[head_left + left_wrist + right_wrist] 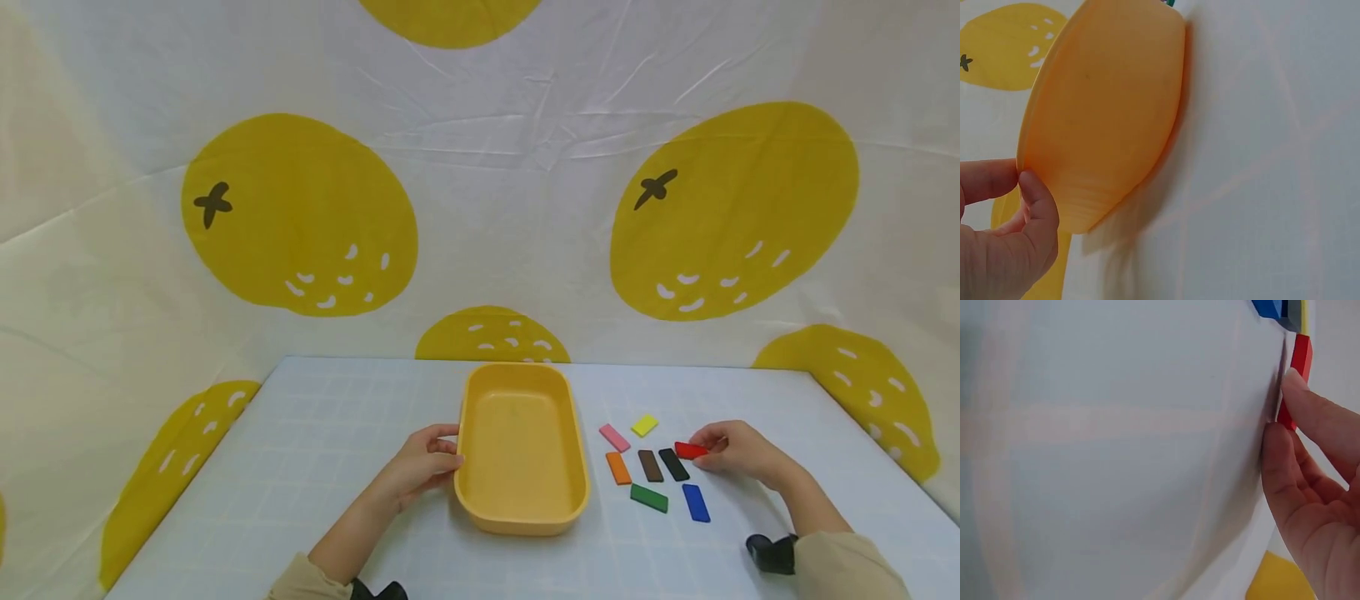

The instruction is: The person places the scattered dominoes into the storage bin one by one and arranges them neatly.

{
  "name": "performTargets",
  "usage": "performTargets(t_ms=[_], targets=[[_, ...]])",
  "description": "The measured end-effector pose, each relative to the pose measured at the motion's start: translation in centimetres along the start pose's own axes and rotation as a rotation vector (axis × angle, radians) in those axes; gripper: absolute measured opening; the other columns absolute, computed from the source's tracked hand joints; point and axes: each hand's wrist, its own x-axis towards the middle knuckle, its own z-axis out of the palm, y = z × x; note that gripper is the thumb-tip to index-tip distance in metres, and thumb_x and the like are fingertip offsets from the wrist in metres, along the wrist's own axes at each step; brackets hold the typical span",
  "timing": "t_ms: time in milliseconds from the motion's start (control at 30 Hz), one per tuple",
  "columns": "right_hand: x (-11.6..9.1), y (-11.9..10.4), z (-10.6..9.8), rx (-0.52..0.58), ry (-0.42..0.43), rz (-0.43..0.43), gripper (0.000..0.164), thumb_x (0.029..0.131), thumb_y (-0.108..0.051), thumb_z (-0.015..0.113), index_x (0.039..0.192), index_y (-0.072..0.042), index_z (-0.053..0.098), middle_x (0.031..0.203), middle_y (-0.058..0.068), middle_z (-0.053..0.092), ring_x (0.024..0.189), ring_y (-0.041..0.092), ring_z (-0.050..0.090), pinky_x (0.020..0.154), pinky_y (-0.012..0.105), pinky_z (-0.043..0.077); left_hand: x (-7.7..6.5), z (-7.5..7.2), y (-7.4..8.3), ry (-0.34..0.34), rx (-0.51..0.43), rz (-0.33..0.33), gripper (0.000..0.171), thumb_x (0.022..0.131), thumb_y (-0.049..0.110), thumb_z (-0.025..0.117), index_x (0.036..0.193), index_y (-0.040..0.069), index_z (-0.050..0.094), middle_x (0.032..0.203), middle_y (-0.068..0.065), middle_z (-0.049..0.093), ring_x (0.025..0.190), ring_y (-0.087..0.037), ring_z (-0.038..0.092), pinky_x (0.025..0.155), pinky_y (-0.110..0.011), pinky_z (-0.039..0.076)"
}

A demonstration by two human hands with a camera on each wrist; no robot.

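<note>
A yellow-orange plastic tray (521, 450) stands at the middle of the table. My left hand (417, 468) pinches its left rim between thumb and fingers; the left wrist view shows the grip on the tray's edge (1104, 112). On the right, my right hand (741, 455) pinches the end of a flat red block (688, 451), also seen in the right wrist view as a red piece (1301, 356) between thumb and fingertips. Just left of that hand lie a black block (674, 465) and a brown block (651, 466).
Around these lie more flat blocks: pink (615, 437), yellow (644, 426), orange (618, 468), green (649, 498) and blue (696, 503). A white tablecloth (337, 433) covers the table. Behind hangs a white curtain (517, 233) printed with yellow fruit.
</note>
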Motion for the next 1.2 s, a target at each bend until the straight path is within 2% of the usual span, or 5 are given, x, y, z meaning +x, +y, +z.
performTargets(t_ms=[267, 633, 767, 933, 1200], targets=[[0.2, -0.6, -0.6, 0.019, -0.017, -0.033, 0.030, 0.079, -0.014, 0.072, 0.104, 0.001, 0.063, 0.094, 0.008, 0.060, 0.087, 0.023, 0.051, 0.074, 0.037, 0.049, 0.0, -0.1, 0.0, 0.005, 0.004, -0.006, 0.049, 0.083, 0.000, 0.065, 0.128, -0.003, 0.046, 0.090, -0.009, 0.052, 0.071, -0.017, 0.053, 0.068, -0.028, 0.051], [0.2, -2.6, -1.0, 0.088, -0.016, -0.028, 0.036, 0.081, -0.018, 0.072, 0.109, 0.003, 0.061, 0.098, 0.010, 0.060, 0.088, 0.024, 0.051, 0.073, 0.035, 0.050, -0.3, 0.1, -0.3, 0.013, -0.059, -0.027, 0.051, 0.083, -0.002, 0.063, 0.130, -0.004, 0.044, 0.088, -0.007, 0.052, 0.070, -0.016, 0.053, 0.067, -0.028, 0.051], [0.2, -3.5, -1.2, 0.101, -0.015, -0.069, 0.038, 0.082, -0.021, 0.070, 0.111, 0.002, 0.061, 0.102, 0.012, 0.058, 0.091, 0.024, 0.051, 0.073, 0.035, 0.050, -0.1, 0.1, -0.3, -0.001, -0.078, -0.030, 0.051, 0.083, -0.001, 0.063, 0.130, -0.003, 0.044, 0.089, -0.007, 0.054, 0.069, -0.014, 0.056, 0.067, -0.028, 0.051], [0.8, -5.2, -1.1, 0.122, -0.011, -0.128, 0.040, 0.083, -0.024, 0.070, 0.113, 0.000, 0.061, 0.106, 0.014, 0.057, 0.093, 0.025, 0.053, 0.075, 0.036, 0.051, -0.1, -0.3, -0.3, 0.018, -0.092, -0.027, 0.050, 0.082, -0.002, 0.063, 0.129, -0.003, 0.044, 0.089, -0.008, 0.055, 0.068, -0.014, 0.056, 0.065, -0.027, 0.051], [1.1, -7.1, -1.2, 0.117, -0.017, -0.130, 0.040, 0.082, -0.025, 0.070, 0.113, -0.001, 0.062, 0.107, 0.013, 0.057, 0.092, 0.024, 0.054, 0.076, 0.040, 0.051, 0.1, -0.4, -0.6, -0.064, -0.188, -0.049, 0.052, 0.083, -0.002, 0.061, 0.131, -0.002, 0.040, 0.088, -0.006, 0.060, 0.068, -0.011, 0.058, 0.064, -0.023, 0.049]])
